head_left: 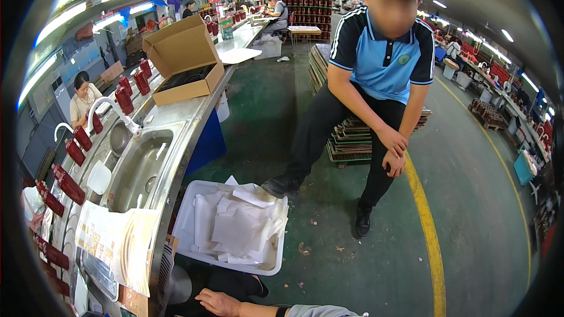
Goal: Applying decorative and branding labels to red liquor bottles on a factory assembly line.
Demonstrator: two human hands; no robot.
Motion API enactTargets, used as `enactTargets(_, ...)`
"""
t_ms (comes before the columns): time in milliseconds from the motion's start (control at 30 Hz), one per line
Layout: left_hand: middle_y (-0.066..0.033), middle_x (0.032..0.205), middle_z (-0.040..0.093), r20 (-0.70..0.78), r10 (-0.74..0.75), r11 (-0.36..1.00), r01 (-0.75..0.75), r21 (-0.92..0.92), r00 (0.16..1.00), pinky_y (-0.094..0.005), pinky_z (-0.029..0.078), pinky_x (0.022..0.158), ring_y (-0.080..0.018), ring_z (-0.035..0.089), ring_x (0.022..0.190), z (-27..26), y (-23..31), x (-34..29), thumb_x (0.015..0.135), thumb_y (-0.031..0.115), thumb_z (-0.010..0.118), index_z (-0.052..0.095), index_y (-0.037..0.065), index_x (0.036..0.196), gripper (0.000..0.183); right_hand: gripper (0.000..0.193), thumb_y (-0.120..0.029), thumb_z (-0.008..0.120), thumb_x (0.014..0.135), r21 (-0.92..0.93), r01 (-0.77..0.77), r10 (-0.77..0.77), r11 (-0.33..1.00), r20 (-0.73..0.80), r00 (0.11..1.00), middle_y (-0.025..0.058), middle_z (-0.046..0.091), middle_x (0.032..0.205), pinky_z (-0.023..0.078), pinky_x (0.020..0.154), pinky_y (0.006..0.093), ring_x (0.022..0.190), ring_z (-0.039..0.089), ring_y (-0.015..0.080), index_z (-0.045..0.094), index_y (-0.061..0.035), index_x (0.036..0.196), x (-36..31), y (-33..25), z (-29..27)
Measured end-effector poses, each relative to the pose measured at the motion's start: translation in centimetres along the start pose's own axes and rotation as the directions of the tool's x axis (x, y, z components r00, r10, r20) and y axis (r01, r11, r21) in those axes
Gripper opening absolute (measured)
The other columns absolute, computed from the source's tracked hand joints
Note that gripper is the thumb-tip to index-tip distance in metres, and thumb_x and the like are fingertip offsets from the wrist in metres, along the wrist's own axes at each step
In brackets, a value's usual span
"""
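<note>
At the lower edge my right hand (218, 303) rests on black trousers (226, 282), its forearm in a grey sleeve (320, 310) coming in from the right. Its fingers lie loosely stretched out, with nothing seen in them. My left hand is out of view. Just beyond the right hand, a white plastic tub (197, 255) on the floor holds a heap of white paper or foam sheets (235, 223). Left of the hand is a grey cylindrical bin (180, 285), partly hidden under the counter.
A metal counter (179, 158) with a sink (138, 170), dark red bottles (69, 185), printed sheets (114, 240) and an open cardboard box (185, 82) runs along the left. Ahead, a person (382, 76) sits on stacked boards (351, 141), one shoe at the tub's rim.
</note>
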State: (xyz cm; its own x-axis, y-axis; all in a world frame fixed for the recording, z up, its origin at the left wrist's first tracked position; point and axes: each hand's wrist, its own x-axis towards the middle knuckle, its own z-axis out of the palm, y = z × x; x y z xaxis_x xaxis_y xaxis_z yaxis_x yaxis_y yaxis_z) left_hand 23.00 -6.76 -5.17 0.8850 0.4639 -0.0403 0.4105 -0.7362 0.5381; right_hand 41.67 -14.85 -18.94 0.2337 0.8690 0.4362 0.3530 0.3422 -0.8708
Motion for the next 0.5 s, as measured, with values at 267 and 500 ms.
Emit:
enactTargets(267, -0.022, 0.087, 0.065, 0.011, 0.148, 0.982, -0.148, 0.119, 0.989, -0.046, 0.049, 0.068, -0.0421, 0.062, 0.079, 1.6, -2.7, -0.5, 0.093, 0.012, 0.06, 0.063, 0.0, 0.093, 0.012, 0.026, -0.013, 0.053, 0.094, 0.021, -0.015, 0.015, 1.0, -0.009, 1.0, 0.019, 0.053, 0.104, 0.052, 0.077, 0.0418, 0.09, 0.059, 0.0397, 0.055, 0.003, 0.115, 0.0, 0.0, -0.1)
enactTargets(500, -0.0219, 0.088, 0.064, 0.032, -0.064, 0.998, 0.064, 0.01, 0.997, -0.0459, 0.048, 0.069, -0.042, 0.061, 0.082, 0.7, 0.6, 0.4, 0.094, 0.013, 0.058, 0.064, 0.001, 0.093, 0.014, 0.027, -0.014, 0.053, 0.095, 0.021, -0.018, 0.018, 1.0, -0.036, 0.999, 0.02, 0.053, 0.102, 0.051, 0.078, 0.0418, 0.09, 0.059, 0.04, 0.056, 0.0034, 0.114, -0.1, 0.1, 0.0)
